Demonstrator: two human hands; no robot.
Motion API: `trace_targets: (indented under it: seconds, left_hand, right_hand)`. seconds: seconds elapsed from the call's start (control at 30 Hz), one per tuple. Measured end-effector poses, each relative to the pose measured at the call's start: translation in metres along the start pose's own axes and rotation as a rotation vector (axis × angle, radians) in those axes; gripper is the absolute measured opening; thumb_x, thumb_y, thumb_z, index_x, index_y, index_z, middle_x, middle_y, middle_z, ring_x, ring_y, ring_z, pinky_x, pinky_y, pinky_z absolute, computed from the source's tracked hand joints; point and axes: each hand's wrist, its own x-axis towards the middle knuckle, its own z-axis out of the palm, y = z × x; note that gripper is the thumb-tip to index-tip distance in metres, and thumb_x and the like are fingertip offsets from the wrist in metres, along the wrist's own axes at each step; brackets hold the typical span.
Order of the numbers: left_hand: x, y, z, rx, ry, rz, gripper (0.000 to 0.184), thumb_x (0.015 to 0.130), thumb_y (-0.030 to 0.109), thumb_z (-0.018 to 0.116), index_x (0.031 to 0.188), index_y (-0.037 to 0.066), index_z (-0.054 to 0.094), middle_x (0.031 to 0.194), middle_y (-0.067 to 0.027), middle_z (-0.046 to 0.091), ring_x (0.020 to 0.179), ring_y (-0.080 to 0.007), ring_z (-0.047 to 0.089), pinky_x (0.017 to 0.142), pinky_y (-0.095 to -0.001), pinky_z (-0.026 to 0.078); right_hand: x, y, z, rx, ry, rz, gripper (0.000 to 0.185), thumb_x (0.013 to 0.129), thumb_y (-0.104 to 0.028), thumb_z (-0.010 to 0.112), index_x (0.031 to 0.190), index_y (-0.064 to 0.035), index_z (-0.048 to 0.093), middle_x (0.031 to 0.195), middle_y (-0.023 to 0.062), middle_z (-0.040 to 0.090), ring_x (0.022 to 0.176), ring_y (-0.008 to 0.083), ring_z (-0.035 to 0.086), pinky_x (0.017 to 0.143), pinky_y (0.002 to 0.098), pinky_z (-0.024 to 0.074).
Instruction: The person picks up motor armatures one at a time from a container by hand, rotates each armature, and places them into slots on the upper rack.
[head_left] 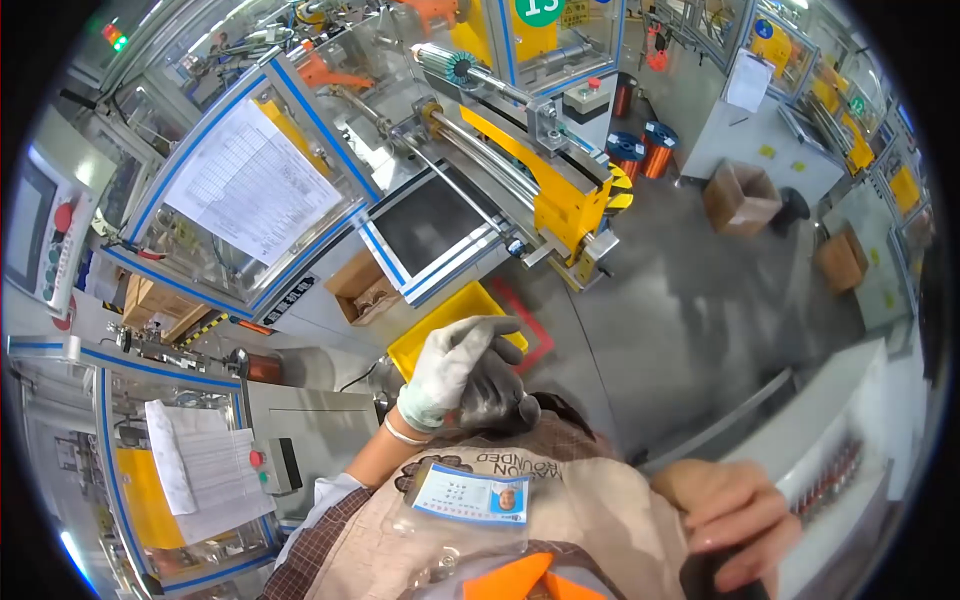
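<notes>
While one printed sheet (252, 185) covers a machine guard, the gloved left hand (455, 365), its grip half curled, partly hides one yellow bin (425, 335); whether it holds the dark grey item (492, 395) beside it, I cannot tell. Two copper-coloured spools (658, 152) stand beyond. The bare right hand (735, 505) grips one black object (735, 575); two cardboard boxes (742, 205) sit farther off.

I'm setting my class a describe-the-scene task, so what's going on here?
A person is near a machine. Their left hand, in a white glove, is raised by a dark grey thing too unclear to name. The bare right hand curls over a dark item, partly out of frame. A yellow bin sits beyond the glove.
</notes>
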Motion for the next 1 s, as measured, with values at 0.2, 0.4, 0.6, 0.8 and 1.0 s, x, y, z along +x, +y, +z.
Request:
trace_targets:
  seconds: [0.2,0.4,0.6,0.8,1.0]
  left_hand:
    - [0.0,-0.006,-0.033,0.094,0.143,0.072,0.046,0.09,0.033,0.049,0.11,-0.009,0.052,0.083,-0.0109,0.062,0.066,-0.0156,0.061,0.062,-0.0232,0.049]
    - [0.009,-0.014,-0.057,0.244,0.234,0.099,0.046,0.092,0.035,0.045,0.109,-0.007,0.055,0.08,-0.0119,0.062,0.07,-0.0154,0.06,0.066,-0.0239,0.047]
    - [0.047,-0.017,-0.009,0.21,-0.071,-0.081,0.041,0.091,0.029,0.05,0.107,-0.009,0.054,0.079,-0.0122,0.063,0.064,-0.0144,0.059,0.063,-0.0249,0.048]
    - [0.097,-0.044,0.104,0.359,-0.399,-0.03,0.038,0.091,0.026,0.049,0.107,-0.008,0.055,0.078,-0.0119,0.063,0.068,-0.0149,0.06,0.065,-0.0251,0.048]
    - [0.126,-0.078,0.272,0.33,-0.655,-0.094,0.037,0.092,0.027,0.048,0.105,-0.006,0.056,0.078,-0.0091,0.062,0.067,-0.013,0.057,0.063,-0.0235,0.046]
  right_hand:
    - [-0.008,0.026,0.017,-0.333,0.021,-0.064,0.02,0.076,-0.018,0.066,0.095,-0.0128,0.06,0.093,-0.0042,0.052,0.07,0.0149,0.053,0.055,0.0272,0.0386]
    - [-0.011,0.023,0.011,-0.5,-0.098,-0.062,0.036,0.069,-0.026,0.075,0.098,-0.0158,0.058,0.095,-0.009,0.051,0.066,0.0067,0.052,0.054,0.0244,0.0368]
    - [-0.006,-0.009,-0.003,-0.881,-0.106,-0.096,0.031,0.067,-0.029,0.075,0.087,-0.019,0.054,0.094,-0.0108,0.05,0.062,0.0038,0.05,0.052,0.0232,0.0329]
    - [-0.013,-0.104,-0.061,-1.228,-0.134,-0.123,0.037,0.067,-0.036,0.075,0.094,-0.0214,0.055,0.097,-0.0122,0.048,0.066,0.0035,0.05,0.056,0.0242,0.0317]
    - [-0.015,-0.206,-0.108,-1.669,0.1,-0.165,0.044,0.063,-0.05,0.074,0.088,-0.021,0.052,0.097,-0.0131,0.047,0.068,0.0042,0.049,0.055,0.0244,0.0287]
